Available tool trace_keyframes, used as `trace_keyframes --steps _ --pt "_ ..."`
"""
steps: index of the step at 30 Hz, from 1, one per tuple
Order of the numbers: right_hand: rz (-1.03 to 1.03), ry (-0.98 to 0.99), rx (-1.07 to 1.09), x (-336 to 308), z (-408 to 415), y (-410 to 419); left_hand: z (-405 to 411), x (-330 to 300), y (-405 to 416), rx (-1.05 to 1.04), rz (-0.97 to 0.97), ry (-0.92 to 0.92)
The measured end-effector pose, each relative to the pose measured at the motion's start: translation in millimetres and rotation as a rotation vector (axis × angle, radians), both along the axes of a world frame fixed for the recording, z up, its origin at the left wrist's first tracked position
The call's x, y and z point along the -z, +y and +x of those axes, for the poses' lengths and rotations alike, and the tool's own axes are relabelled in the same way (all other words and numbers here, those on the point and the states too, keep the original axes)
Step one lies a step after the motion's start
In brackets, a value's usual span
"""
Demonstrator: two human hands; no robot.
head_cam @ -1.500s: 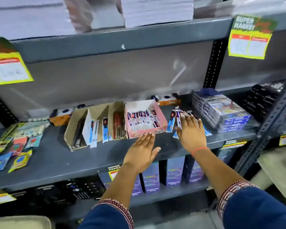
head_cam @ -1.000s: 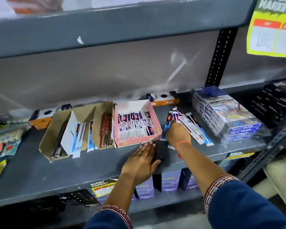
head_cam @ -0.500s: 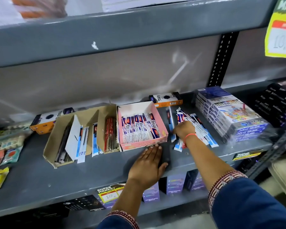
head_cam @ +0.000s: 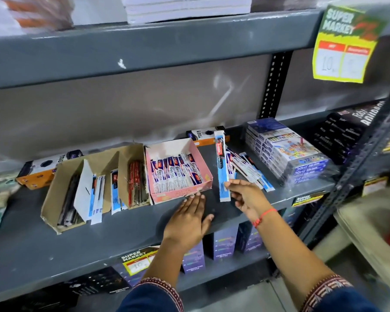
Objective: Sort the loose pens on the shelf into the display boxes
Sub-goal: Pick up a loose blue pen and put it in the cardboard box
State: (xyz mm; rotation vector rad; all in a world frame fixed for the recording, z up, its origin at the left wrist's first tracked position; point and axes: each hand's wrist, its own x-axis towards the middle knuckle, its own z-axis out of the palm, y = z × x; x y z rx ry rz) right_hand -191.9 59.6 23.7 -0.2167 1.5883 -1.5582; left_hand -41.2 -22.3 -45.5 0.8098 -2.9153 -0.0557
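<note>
Right hand [head_cam: 245,195] reaches in over the front of the grey shelf [head_cam: 54,244], wrist bent, with a red thread at the wrist. Its fingertips pinch the lower end of one packaged pen [head_cam: 221,167], which stands nearly upright, clear of the shelf surface. The wrapper is white and light blue with a red and black label near the top. Grip is closed on the wrapper; the remaining fingers curl loosely beneath.

Left hand [head_cam: 188,221] lies palm down and flat on the shelf, fingers extended and together, holding nothing. Its fingertips touch the front wall of the pink display box [head_cam: 178,194].

Pink display box sits open-topped, holding a row of packaged pens in white, blue and red wrappers, laid side by side. Just left of it stand brown cardboard boxes [head_cam: 54,199]: one holds red pens, others hold dark pens and blue-and-white packets, some overhanging the front edge.

Loose pile of pens [head_cam: 250,174] lies fanned on the shelf just right of the held pen, between the pink box and a stack of wrapped colour-pencil packs [head_cam: 291,154].
</note>
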Motion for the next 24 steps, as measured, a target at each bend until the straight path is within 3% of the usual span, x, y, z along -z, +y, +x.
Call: trace_keyframes --steps 14,19,24 --pt "-0.107 0.012 -0.032 -5 25 12 2 -3 2 -0.009 -0.015 -0.015" --pt "-0.13 0.05 -0.182 -11 56 -11 32 -13 8 -0.011 0.056 0.059" --pt "-0.155 0.099 -0.35 -11 124 -48 95 -15 6 -0.106 -0.041 0.12"
